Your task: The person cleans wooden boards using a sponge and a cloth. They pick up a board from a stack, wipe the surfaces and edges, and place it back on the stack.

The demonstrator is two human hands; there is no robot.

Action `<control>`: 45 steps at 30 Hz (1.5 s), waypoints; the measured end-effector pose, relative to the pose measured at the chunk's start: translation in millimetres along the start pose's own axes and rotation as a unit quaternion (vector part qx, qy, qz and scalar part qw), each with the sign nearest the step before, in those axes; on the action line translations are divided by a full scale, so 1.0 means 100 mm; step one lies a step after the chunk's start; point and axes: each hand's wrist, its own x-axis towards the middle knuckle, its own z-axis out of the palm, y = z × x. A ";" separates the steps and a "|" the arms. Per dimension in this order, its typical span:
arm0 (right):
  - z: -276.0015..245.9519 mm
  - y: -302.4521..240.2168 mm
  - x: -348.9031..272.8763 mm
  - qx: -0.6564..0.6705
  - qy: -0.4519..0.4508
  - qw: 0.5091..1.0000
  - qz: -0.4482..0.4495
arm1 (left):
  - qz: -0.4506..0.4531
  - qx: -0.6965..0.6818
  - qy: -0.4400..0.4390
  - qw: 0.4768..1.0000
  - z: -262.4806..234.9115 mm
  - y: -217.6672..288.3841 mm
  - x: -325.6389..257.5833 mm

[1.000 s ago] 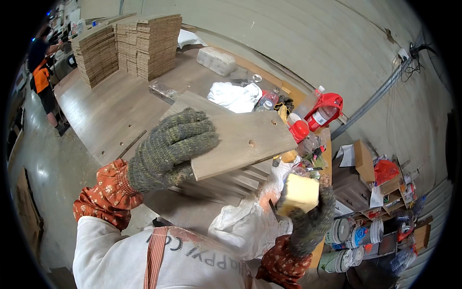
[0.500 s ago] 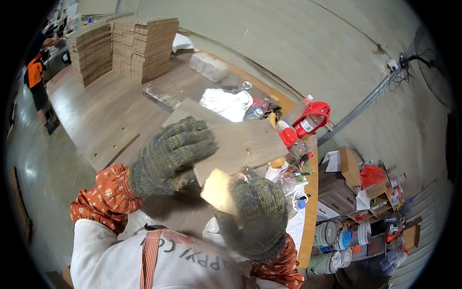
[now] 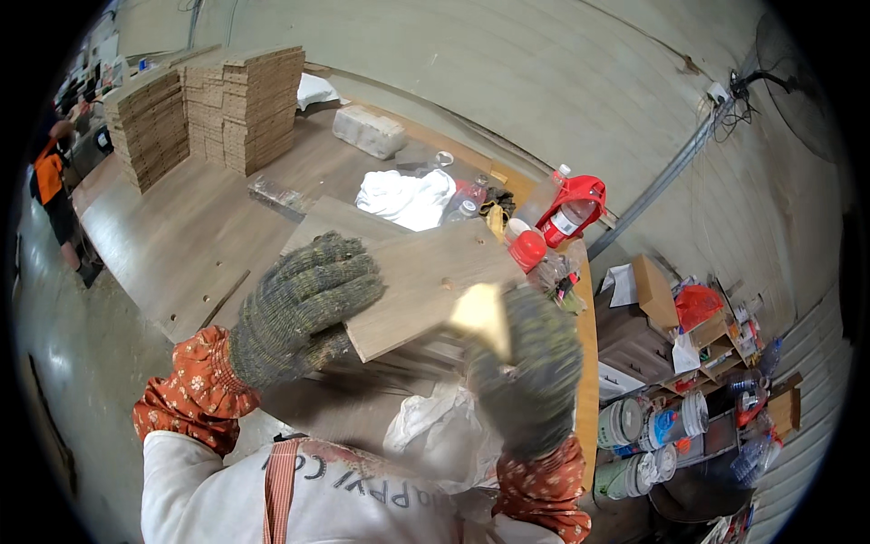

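A wood-grain board (image 3: 419,283) with small holes lies slanted in front of me, partly over another wood-grain panel (image 3: 340,222). My left hand (image 3: 304,304), in a dark knitted glove, grips the board's left end, its fingers over the top and its thumb low by the near corner. My right hand (image 3: 530,372), gloved the same way and smeared by motion, holds a pale yellow sponge (image 3: 482,317) at the board's right part. Whether the sponge touches the board is hard to tell. A crumpled white plastic bag (image 3: 435,431) lies below the board, close to my body.
Tall stacks of boards (image 3: 240,109) stand at the table's far left. A white cloth (image 3: 408,197), a clear plastic box (image 3: 370,131), bottles and a red bag (image 3: 580,204) line the back edge. Buckets (image 3: 625,422) stand off to the right. Another person (image 3: 56,177) is at far left.
My right hand has swept the sponge rightward and farther away, from the board's near edge to its right part. My left hand keeps its hold. The whole view has shifted slightly.
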 end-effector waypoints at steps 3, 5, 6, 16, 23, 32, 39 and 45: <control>-0.11 -0.05 0.02 0.002 -0.003 1.000 0.023 | 0.004 -0.020 0.004 1.000 0.02 0.00 0.03; -0.04 -0.23 -0.04 0.076 0.008 0.997 -0.028 | 0.001 -0.022 0.001 1.000 0.03 0.00 0.04; 0.03 -0.36 -0.06 0.071 0.012 0.996 -0.053 | 0.005 -0.023 -0.004 1.000 0.02 -0.01 0.06; 0.19 1.05 -0.27 -0.117 0.082 0.981 0.129 | 0.005 -0.048 -0.047 0.998 -0.10 -0.05 0.09; 0.19 0.91 -0.27 0.109 0.089 0.978 0.152 | -0.071 -0.076 -0.062 0.993 -0.17 0.15 0.22; 0.19 1.17 -0.52 0.079 0.112 0.968 0.209 | -0.054 -0.196 -0.154 0.967 -0.43 -0.23 0.28; 0.15 0.81 -0.35 0.224 0.059 0.967 0.109 | -0.090 -0.197 -0.135 0.967 -0.47 -0.16 0.54; -0.01 0.61 -0.25 0.232 -0.036 0.970 0.056 | 0.036 0.112 -0.197 0.973 -0.02 -0.18 0.74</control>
